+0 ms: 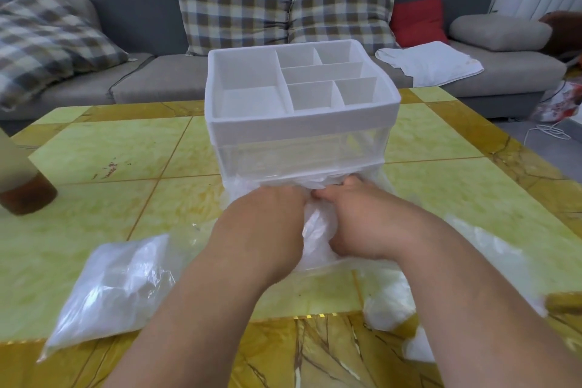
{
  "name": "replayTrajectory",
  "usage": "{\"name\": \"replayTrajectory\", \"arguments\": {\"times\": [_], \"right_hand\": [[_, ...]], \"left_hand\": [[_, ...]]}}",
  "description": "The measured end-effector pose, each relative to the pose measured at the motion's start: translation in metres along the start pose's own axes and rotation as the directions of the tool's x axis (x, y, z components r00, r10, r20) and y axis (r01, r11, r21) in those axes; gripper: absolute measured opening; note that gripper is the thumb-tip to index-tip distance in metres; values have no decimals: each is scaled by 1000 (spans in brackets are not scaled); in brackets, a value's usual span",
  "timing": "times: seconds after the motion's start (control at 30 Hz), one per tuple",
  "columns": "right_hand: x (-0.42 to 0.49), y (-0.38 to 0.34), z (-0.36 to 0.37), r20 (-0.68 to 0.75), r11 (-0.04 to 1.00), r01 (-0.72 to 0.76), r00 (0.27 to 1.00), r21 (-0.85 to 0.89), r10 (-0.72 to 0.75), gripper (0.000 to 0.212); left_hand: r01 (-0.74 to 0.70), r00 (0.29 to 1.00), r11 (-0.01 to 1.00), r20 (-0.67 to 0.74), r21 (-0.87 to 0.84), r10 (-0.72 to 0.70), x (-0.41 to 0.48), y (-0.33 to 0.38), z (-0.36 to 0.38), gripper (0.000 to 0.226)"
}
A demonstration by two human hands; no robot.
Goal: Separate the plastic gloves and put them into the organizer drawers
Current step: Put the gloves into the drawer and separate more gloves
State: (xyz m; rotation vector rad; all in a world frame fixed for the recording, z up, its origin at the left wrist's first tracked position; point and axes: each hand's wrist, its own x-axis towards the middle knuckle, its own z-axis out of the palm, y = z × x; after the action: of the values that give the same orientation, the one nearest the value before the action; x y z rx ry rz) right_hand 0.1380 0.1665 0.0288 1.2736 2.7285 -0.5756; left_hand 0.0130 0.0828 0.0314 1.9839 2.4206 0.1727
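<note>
Both hands meet at the organizer's [302, 129] base.
The right hand [356, 217] grips the crumpled gloves [316, 225] on the table [126, 167] against the organizer's front; the left hand [267, 217] touches them, fingers hidden, grip unclear.

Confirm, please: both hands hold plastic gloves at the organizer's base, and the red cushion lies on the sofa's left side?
No: the head view shows the red cushion on the sofa at its right side. The left hand and right hand do hold plastic gloves at the organizer base.
</note>
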Motion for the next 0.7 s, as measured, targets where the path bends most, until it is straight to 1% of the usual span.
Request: {"name": "replayTrajectory", "arguments": {"times": [0.07,0.1,0.13,0.17,0.2,0.27,0.3,0.33,0.4,0.5,0.6,0.63,0.7], "right_hand": [[1,1,0,14,1000,-4,1000,7,4,73],[0,2,0,14,1000,-2,1000,10,2,73],[1,2,0,9,1000,-3,1000,9,2,73],[1,2,1,2,1000,-4,1000,11,4,73],[1,2,1,-4,1000,-11,1000,18,12,74],[4,2,2,-6,999,-23,1000,24,24,76],[4,2,3,-8,1000,-18,1000,21,18,75],[5,1,4,-22,1000,-3,1000,17,3,71],[4,2,3,-76,999,29,997,17,-27,57],[-5,5,-9,-126,996,43,991,77,-33,42],[-22,9,-26,-126,997,51,991,51,-44,42],[-29,9,-34,-144,998,40,989,57,-31,40],[-45,10,-49,-212,998,14,977,58,-1,30]], "left_hand": [[84,990,994,-117,71,-76,-6,3,-10,27],[119,986,987,-130,111,-104,-10,5,-16,12],[148,982,979,-139,142,-128,-12,5,-17,15],[165,982,970,-123,177,-145,-13,4,-14,26],[161,985,966,-92,202,-145,-13,3,-11,28],[134,991,965,-33,225,-130,-11,1,-3,13],[124,992,964,-13,235,-124,-8,-2,3,17],[118,991,967,27,227,-128,-6,-5,7,28],[122,987,978,86,169,-138,-2,-8,11,41],[129,987,986,85,105,-138,3,-11,12,42],[154,984,983,72,100,-161,3,-11,12,41],[160,983,982,78,100,-168,2,-11,10,42],[170,981,980,71,103,-178,2,-10,9,41]]}}
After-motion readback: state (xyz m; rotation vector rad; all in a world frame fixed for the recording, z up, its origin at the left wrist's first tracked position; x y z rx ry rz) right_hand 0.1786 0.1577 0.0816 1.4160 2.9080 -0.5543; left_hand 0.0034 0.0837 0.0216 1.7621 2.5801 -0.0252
